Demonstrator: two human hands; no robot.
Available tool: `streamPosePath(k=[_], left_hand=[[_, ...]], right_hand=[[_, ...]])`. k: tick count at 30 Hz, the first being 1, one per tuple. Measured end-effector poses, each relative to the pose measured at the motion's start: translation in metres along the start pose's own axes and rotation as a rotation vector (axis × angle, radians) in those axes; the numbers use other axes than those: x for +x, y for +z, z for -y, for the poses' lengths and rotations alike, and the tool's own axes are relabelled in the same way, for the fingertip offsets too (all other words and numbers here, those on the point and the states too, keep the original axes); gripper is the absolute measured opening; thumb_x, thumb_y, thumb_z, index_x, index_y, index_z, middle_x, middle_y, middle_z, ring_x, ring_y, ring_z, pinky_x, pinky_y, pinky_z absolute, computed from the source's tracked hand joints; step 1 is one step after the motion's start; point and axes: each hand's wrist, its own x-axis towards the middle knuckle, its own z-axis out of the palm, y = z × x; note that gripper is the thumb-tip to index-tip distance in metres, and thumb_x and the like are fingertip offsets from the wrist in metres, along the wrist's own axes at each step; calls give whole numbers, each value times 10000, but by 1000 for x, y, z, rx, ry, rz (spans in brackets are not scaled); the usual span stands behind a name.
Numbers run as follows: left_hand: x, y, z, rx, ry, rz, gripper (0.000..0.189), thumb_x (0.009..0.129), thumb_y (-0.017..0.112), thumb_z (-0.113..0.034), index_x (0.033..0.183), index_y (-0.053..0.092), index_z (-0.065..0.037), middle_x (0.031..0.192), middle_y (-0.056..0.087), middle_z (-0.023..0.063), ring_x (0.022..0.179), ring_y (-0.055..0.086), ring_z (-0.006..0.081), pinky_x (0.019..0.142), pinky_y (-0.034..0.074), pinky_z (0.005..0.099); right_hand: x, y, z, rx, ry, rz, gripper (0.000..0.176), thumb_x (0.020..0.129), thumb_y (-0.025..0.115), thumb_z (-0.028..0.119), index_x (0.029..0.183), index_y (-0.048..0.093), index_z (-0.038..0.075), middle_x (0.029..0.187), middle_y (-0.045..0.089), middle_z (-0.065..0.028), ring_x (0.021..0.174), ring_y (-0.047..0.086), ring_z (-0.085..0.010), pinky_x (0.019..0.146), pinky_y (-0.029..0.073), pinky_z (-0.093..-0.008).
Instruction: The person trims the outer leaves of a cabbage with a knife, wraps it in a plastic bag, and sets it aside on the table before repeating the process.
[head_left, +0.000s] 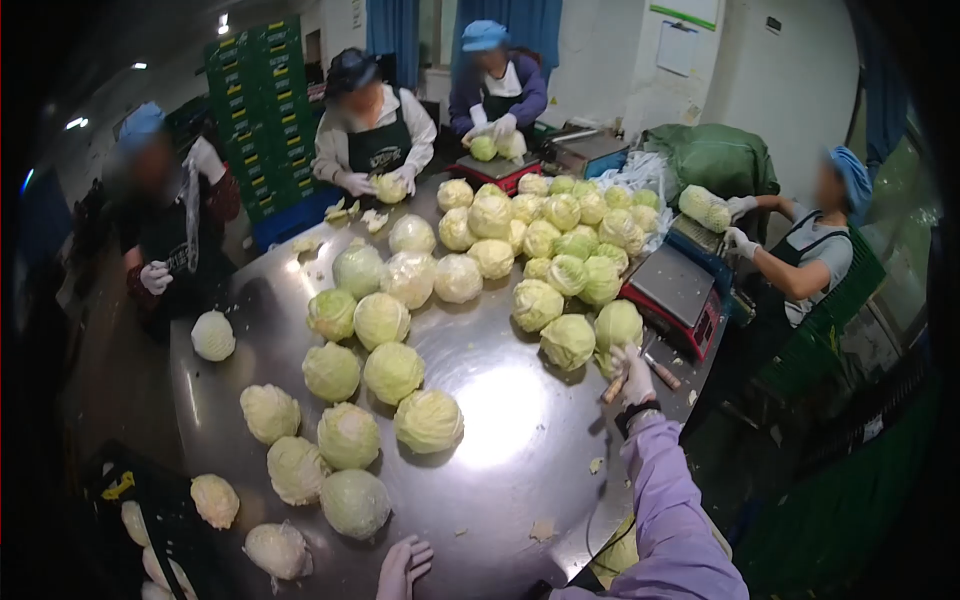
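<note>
My right hand [634, 378], in a pale glove, reaches to the right side of the steel table [500, 500]. Its fingers are curled over a wooden-handled knife [611, 390], whose handle end sticks out on the left; the rest is hidden beneath the hand. Right at the fingertips sits a green-white cabbage [618, 328]. A second knife [663, 373] lies just to the right. My left hand [404, 566], gloved too, is open and holds nothing at the table's near edge. Above it is a film-wrapped cabbage [355, 504].
Many cabbages [490, 215] cover the table's middle and back. A red scale [672, 300] stands at the right. Co-workers [380, 140] handle cabbages around the far sides. Another person [165, 220] stands at the left. A crate [150, 530] holds wrapped cabbages at the lower left.
</note>
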Motion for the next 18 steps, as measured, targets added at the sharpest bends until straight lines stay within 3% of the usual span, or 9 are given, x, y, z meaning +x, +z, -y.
streamPosePath(k=[2, 4, 6, 9, 10, 11, 12, 15, 18], left_hand=[[3, 6, -7, 8, 26, -18, 447, 977, 464, -357, 1291, 465, -39, 1230, 583, 129, 1085, 577, 223, 898, 444, 355], [6, 5, -12, 1, 58, -19, 415, 999, 436, -293, 1308, 453, -17, 1241, 571, 137, 1111, 572, 224, 930, 450, 345], [14, 3, -13, -33, 70, -42, 420, 993, 447, -298, 1308, 455, -20, 1223, 577, 131, 1107, 574, 217, 930, 446, 340], [28, 7, -18, -27, 74, -96, 420, 982, 475, -298, 1302, 455, -27, 1190, 591, 108, 1062, 598, 195, 888, 461, 312], [33, 11, -21, -24, 80, -100, 420, 982, 475, -298, 1302, 455, -27, 1190, 591, 108, 1062, 598, 195, 888, 461, 312], [37, 14, -23, -11, 100, -94, 420, 977, 488, -295, 1300, 460, -29, 1190, 591, 106, 1055, 601, 194, 886, 464, 308], [40, 15, -24, 4, 117, -87, 420, 972, 500, -292, 1299, 464, -30, 1190, 591, 105, 1048, 604, 193, 883, 467, 304], [48, 20, -26, 42, 136, -67, 437, 962, 522, -307, 1299, 469, -35, 1225, 573, 104, 1075, 582, 181, 888, 465, 296], [59, 20, -25, 57, 127, -43, 496, 953, 536, -344, 1338, 434, -49, 1278, 538, 106, 1112, 554, 176, 909, 453, 304]], right_hand=[[-3, 34, 22, -181, -72, -3, 355, 945, 542, 313, 1209, 503, 80, 969, 661, -86, 578, 523, -86, 491, 424, -201], [-50, 82, 46, -334, -106, 91, 367, 929, 541, 285, 1199, 511, 38, 925, 649, -49, 671, 533, -88, 562, 443, -239], [-89, 120, 36, -485, 45, 312, 377, 933, 526, 296, 1191, 531, 22, 983, 654, -65, 642, 532, -80, 568, 449, -230], [-118, 169, -29, -777, 81, 715, 481, 897, 594, 296, 1271, 519, 3, 1079, 624, -96, 627, 571, -117, 565, 452, -220], [-121, 181, -52, -791, 61, 798, 506, 888, 620, 287, 1300, 501, 18, 1140, 595, -126, 713, 599, -115, 590, 485, -246], [-143, 208, -46, -740, 201, 816, 573, 871, 651, 323, 1320, 481, 10, 1200, 568, -175, 885, 627, -168, 679, 519, -275], [-131, 217, -77, -779, 120, 815, 649, 854, 672, 367, 1343, 452, 1, 1236, 551, -212, 1025, 605, -222, 758, 523, -293], [-126, 236, -107, -1001, 62, 812, 685, 843, 683, 376, 1352, 437, -10, 1278, 534, -209, 1051, 597, -246, 821, 510, -299], [-136, 237, -98, -971, 212, 1027, 694, 820, 717, 332, 1355, 435, -7, 1285, 538, -189, 1049, 600, -229, 853, 501, -303]])
